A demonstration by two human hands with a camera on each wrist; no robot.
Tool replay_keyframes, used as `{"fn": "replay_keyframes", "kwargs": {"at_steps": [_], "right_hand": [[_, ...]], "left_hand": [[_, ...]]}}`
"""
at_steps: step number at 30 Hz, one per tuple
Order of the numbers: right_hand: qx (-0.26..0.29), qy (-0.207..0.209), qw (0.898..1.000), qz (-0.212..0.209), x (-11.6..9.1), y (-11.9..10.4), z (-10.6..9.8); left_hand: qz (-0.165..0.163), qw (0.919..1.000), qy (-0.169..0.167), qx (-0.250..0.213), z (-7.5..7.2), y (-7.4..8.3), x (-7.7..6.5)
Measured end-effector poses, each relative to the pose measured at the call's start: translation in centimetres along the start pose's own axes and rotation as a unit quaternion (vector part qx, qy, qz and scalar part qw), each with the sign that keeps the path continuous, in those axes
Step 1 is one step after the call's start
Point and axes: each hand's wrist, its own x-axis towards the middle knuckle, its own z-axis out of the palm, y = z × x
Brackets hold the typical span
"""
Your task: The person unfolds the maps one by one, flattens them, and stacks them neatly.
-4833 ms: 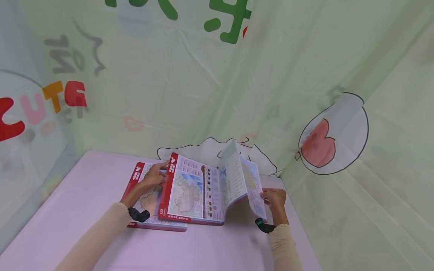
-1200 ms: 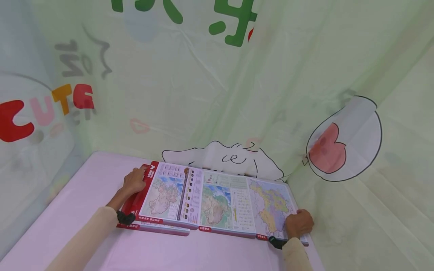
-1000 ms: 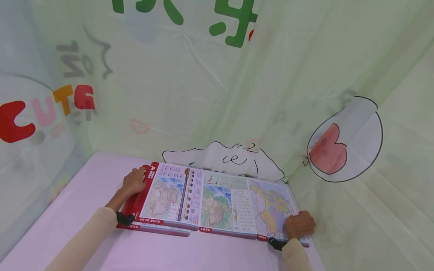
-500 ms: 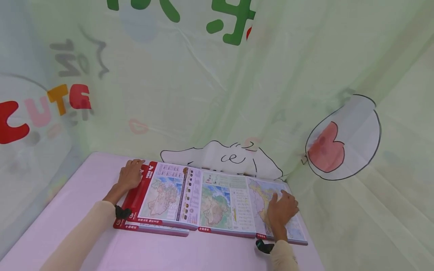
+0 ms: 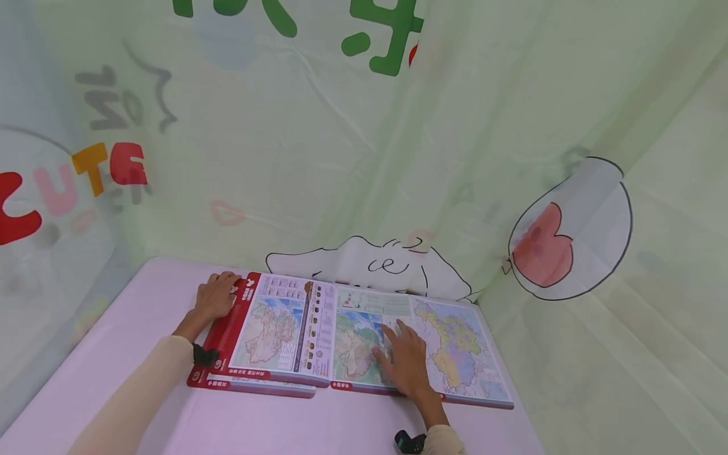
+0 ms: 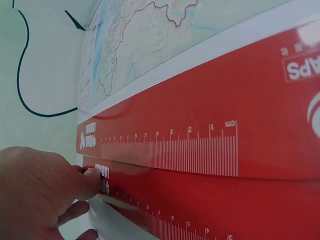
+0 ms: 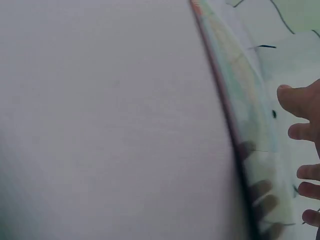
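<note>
Curtain [image 5: 318,145], pale green, printed: hanging as backdrop beyond all the fingers. Table [image 5: 261,423], pink-covered: bearing the maps, its bare near stretch running from below the fingers toward the person. Upper map [image 5: 347,341], glossy, three panels showing: lying unfolded between the left and right fingers and extending past the right ones, presumably laid flat so that every panel is facing up. Lower map [image 5: 267,387], red-margined: lying mostly hidden beneath the upper map's left panel, its far corner meeting the left fingertips. Left sleeve [image 5: 136,392] and right sleeve [image 5: 445,440], cream: trailing behind the fingers. Right hand [image 5: 406,363]: spreading its fingers wide above the middle panel, holding nothing; reflections below them are suggesting a gap. Left hand [image 5: 214,296]: bending its fingers at the far left corner, touching the lower map's red margin, probably steadying the pair; whether they are pinching, one cannot tell. Left wrist camera [image 5: 205,356] and right wrist camera [image 5: 409,442], dark: sitting behind the fingers, near the cuffs. Upper ruler scale [image 6: 192,152] and lower ruler scale [image 6: 175,225], white: running nearward from the left fingertips, both showing because the margins are lying offset.
</note>
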Motion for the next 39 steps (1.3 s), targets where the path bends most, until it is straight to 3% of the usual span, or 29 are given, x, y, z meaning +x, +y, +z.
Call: {"fn": "replay_keyframes", "kwargs": {"at_steps": [4, 11, 19, 23, 30, 39], "right_hand": [[-0.005, -0.037, 0.999, 0.015, -0.8, -0.4, 0.8], [-0.012, -0.043, 0.999, 0.02, -1.0, -0.2, 1.2], [-0.008, -0.04, 0.999, 0.008, -0.7, 0.1, 1.4], [-0.009, -0.048, 0.999, 0.015, -0.4, 0.1, 1.2], [-0.012, -0.061, 0.998, 0.024, -0.2, 0.1, 1.1], [-0.002, -0.057, 0.998, 0.019, -0.1, 0.4, 1.2]], "left_hand": [[-0.001, 1.0, -0.002, 0.001, 0.1, -0.2, 0.0], [0.001, 0.9999, 0.005, -0.013, 0.1, -0.5, -0.5], [0.027, 0.9993, 0.022, -0.014, 1.6, -2.5, -0.8], [0.039, 0.9986, 0.031, -0.018, 1.9, -2.8, -1.2], [0.049, 0.9978, 0.041, -0.019, 1.7, -2.4, -3.1], [0.037, 0.9984, 0.034, -0.026, 1.4, -1.5, -5.0]]}}
